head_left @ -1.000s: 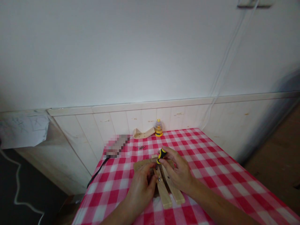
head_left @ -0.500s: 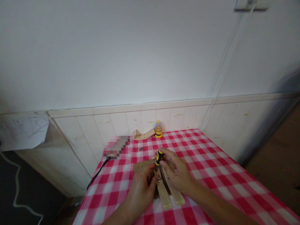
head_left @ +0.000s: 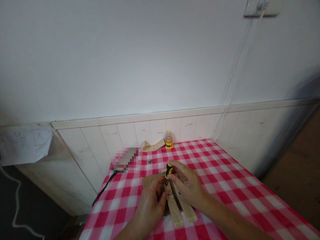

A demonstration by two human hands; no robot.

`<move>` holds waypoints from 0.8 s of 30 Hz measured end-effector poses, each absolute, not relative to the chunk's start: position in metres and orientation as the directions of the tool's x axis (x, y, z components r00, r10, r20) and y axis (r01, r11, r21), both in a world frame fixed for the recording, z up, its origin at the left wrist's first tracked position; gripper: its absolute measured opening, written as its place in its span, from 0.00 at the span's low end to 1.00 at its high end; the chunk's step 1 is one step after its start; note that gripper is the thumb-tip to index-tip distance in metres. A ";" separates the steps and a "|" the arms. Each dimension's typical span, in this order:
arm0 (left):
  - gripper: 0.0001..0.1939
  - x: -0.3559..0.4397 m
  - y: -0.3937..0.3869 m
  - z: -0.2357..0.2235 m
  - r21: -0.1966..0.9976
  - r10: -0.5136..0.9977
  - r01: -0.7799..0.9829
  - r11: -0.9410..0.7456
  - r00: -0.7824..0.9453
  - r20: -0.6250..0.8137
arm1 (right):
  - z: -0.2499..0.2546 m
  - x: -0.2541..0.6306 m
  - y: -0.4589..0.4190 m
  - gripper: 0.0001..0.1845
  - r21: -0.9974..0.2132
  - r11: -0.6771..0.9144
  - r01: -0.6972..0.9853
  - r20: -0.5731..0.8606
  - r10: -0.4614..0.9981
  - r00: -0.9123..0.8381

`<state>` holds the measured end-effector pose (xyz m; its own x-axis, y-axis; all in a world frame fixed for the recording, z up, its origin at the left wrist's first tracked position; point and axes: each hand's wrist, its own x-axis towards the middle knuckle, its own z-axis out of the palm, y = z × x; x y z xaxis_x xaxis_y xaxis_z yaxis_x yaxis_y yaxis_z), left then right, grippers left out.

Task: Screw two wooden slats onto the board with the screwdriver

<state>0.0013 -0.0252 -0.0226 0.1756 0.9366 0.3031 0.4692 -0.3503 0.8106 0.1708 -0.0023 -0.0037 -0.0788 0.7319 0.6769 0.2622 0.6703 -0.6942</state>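
Observation:
My right hand (head_left: 190, 183) grips a small black-and-yellow screwdriver (head_left: 169, 169), held nearly upright with its tip down. Under the tip a dark screw (head_left: 166, 182) stands at the far part of a light wooden strip (head_left: 175, 211). Curled against that strip's left side is my left hand (head_left: 152, 200), its index fingertip close to the screw and its thumb lower down. A second wooden strip (head_left: 188, 210) lies alongside, partly under my right hand. Both strips rest across a brownish wooden board (head_left: 148, 179). Another screw (head_left: 169, 195) shows nearer on the left strip.
Several loose screws (head_left: 150, 161) lie beyond the board. At the back stand a curved wooden piece (head_left: 152, 146) and a yellow-based clear container (head_left: 169, 140). A blurred-out flat object (head_left: 126, 160) with a black strap lies left on the checked tablecloth (head_left: 215, 160). A wall (head_left: 160, 66) rises behind.
The screwdriver has turned from a rightward lean to nearly upright as my right hand's fingers shifted. My left hand stays in place. The view has tipped slightly upward.

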 end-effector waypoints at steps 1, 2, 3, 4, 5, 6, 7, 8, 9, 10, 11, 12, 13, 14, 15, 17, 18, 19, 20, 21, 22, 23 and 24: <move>0.22 0.001 -0.025 -0.023 0.805 0.934 0.474 -0.357 0.172 0.313 | -0.003 0.171 -0.002 0.24 -0.698 0.667 0.259 0.672 0.736 -0.082; 0.22 0.001 -0.025 -0.023 0.798 0.931 0.480 -0.364 0.171 0.322 | -0.003 0.170 -0.003 0.24 -0.701 0.665 0.257 0.669 0.738 -0.085; 0.22 0.001 -0.025 -0.023 0.792 0.930 0.488 -0.366 0.170 0.325 | -0.002 0.170 -0.002 0.24 -0.703 0.665 0.254 0.667 0.739 -0.089; 0.22 0.001 -0.025 -0.024 0.790 0.931 0.494 -0.364 0.172 0.321 | -0.002 0.170 -0.002 0.24 -0.704 0.665 0.251 0.667 0.740 -0.090; 0.22 0.001 -0.025 -0.024 0.792 0.934 0.495 -0.357 0.177 0.311 | -0.002 0.169 -0.002 0.24 -0.704 0.665 0.250 0.668 0.739 -0.088; 0.22 0.002 -0.025 -0.024 0.797 0.937 0.492 -0.350 0.184 0.297 | -0.002 0.169 -0.001 0.24 -0.704 0.665 0.250 0.669 0.739 -0.083; 0.22 0.002 -0.025 -0.024 0.803 0.940 0.489 -0.340 0.191 0.282 | -0.002 0.169 -0.001 0.23 -0.703 0.666 0.252 0.670 0.738 -0.079; 0.22 0.002 -0.025 -0.024 0.808 0.944 0.488 -0.329 0.195 0.267 | -0.002 0.169 0.000 0.23 -0.701 0.666 0.254 0.671 0.737 -0.078; 0.21 0.002 -0.025 -0.024 0.811 0.946 0.487 -0.323 0.198 0.257 | -0.002 0.169 0.000 0.23 -0.699 0.668 0.256 0.673 0.735 -0.080; 0.22 0.003 -0.026 -0.024 0.812 0.947 0.488 -0.320 0.199 0.254 | -0.003 0.170 -0.001 0.23 -0.694 0.672 0.259 0.677 0.732 -0.084; 0.22 0.003 -0.026 -0.024 0.810 0.946 0.490 -0.321 0.196 0.257 | -0.003 0.170 -0.001 0.23 -0.689 0.675 0.264 0.679 0.729 -0.093; 0.22 0.003 -0.026 -0.024 0.807 0.946 0.493 -0.324 0.190 0.263 | -0.003 0.171 -0.002 0.24 -0.683 0.678 0.272 0.680 0.726 -0.102; 0.22 0.003 -0.026 -0.025 0.805 0.945 0.495 -0.327 0.183 0.272 | -0.004 0.172 -0.003 0.24 -0.676 0.681 0.282 0.683 0.723 -0.107; 0.22 0.002 -0.026 -0.025 0.803 0.944 0.497 -0.329 0.177 0.277 | -0.004 0.172 -0.004 0.25 -0.670 0.682 0.293 0.684 0.721 -0.111; 0.22 0.002 -0.025 -0.025 0.803 0.945 0.498 -0.328 0.175 0.278 | -0.004 0.173 -0.005 0.25 -0.667 0.682 0.300 0.685 0.720 -0.113; 0.22 0.002 -0.025 -0.024 0.805 0.948 0.500 -0.319 0.181 0.263 | -0.005 0.173 -0.005 0.25 -0.673 0.678 0.294 0.679 0.725 -0.117; 0.22 0.002 -0.025 -0.024 0.807 0.950 0.502 -0.311 0.184 0.251 | -0.006 0.172 -0.005 0.25 -0.679 0.675 0.287 0.675 0.729 -0.117; 0.22 0.002 -0.025 -0.024 0.810 0.952 0.501 -0.305 0.188 0.242 | -0.006 0.172 -0.005 0.25 -0.685 0.671 0.283 0.670 0.733 -0.117; 0.22 0.002 -0.025 -0.024 0.813 0.953 0.499 -0.301 0.189 0.237 | -0.007 0.172 -0.005 0.25 -0.689 0.667 0.284 0.665 0.738 -0.118; 0.22 0.003 -0.025 -0.024 0.814 0.954 0.498 -0.299 0.187 0.235 | -0.007 0.171 -0.004 0.25 -0.691 0.663 0.287 0.662 0.740 -0.116; 0.22 0.003 -0.025 -0.025 0.815 0.954 0.496 -0.299 0.186 0.237 | -0.007 0.171 -0.004 0.25 -0.692 0.660 0.293 0.660 0.743 -0.115; 0.21 0.003 -0.025 -0.025 0.814 0.953 0.496 -0.301 0.183 0.240 | -0.008 0.171 -0.003 0.26 -0.694 0.656 0.296 0.657 0.746 -0.114; 0.21 0.003 -0.025 -0.025 0.813 0.952 0.497 -0.304 0.182 0.245 | -0.008 0.171 -0.003 0.26 -0.697 0.653 0.296 0.652 0.749 -0.115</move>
